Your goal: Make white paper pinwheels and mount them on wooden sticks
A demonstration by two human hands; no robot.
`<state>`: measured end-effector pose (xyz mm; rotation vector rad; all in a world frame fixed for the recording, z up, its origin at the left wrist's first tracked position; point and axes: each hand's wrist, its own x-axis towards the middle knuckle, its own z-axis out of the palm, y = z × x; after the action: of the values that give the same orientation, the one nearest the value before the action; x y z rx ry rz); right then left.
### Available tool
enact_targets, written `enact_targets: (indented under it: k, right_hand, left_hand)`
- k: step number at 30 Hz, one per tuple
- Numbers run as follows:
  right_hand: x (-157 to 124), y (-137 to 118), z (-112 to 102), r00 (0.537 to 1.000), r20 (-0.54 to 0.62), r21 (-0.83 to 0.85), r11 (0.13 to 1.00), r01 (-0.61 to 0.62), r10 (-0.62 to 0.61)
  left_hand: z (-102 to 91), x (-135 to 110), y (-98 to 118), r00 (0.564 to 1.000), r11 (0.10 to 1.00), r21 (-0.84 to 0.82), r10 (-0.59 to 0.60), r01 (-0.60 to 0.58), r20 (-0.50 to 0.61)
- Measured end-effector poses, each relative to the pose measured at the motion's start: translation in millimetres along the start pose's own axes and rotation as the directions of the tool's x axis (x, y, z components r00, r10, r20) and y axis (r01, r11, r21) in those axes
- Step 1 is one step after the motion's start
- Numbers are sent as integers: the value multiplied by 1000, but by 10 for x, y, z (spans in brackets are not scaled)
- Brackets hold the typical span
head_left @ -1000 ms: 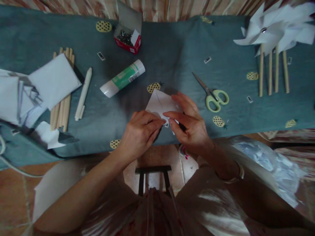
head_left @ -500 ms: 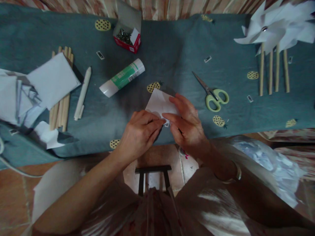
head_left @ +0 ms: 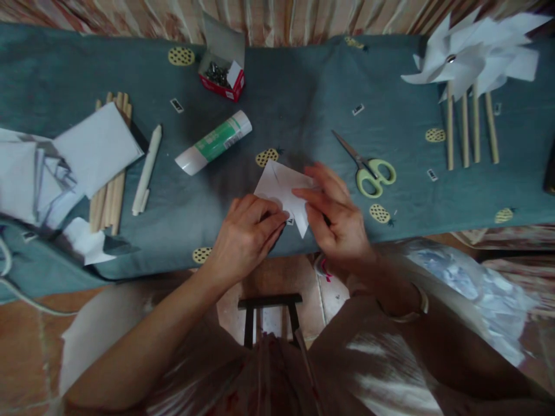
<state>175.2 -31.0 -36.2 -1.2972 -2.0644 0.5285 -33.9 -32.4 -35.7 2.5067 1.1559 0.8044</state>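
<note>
White paper point(head_left: 284, 182), faintly creased, pointed corners

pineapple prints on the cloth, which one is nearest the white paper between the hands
The yellow print right by the far corner of the white paper; the other pineapple prints all lie clearly apart from it.

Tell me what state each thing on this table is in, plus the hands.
White paper: partly covered
Left hand: fingers together on the paper
Right hand: fingers spread over the paper
Red box: open, lid up
Scissors: closed, lying flat
Green tube: lying on its side
White pen: lying flat
Wooden sticks: side by side, partly covered
Pinwheels: vanes folded, heads overlapping
</note>
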Motion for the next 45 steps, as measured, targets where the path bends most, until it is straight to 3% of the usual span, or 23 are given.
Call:
enact_targets:
  k: [4,9,15,31,34,40,45]
  right_hand:
    - [59,78,-70,997,-42,-58,996,-61,58]
    - [68,54,-83,998,-34,-69,996,-50,48]
    - [50,-6,-103,998,-46,-48,998,-50,48]
    - [-7,-69,-76,999,-2,-84,996,32,-33]
    - [-11,-75,-75,999,-9,-85,996,31,-32]
    - [-10,-68,-66,999,-19,-88,995,47,-48]
    - [-18,-71,-61,1000,-5,-83,996,29,-30]
  left_hand:
    - [-13,0,-14,1000,999,34,25,-25,-16]
    - [-100,10,-98,1000,999,46,-12,12,11]
    - [-150,-13,-166,999,996,91,-4,8,-39]
    - [-135,-89,-11,998,998,34,46,-45,-47]
    - [-157,-86,-43,997,1000,22,6,-5,-82]
    - [-181,-83,-95,991,991,-25,-129,129,-31]
    - [-149,-80,-118,974,973,-88,-218,213,-55]
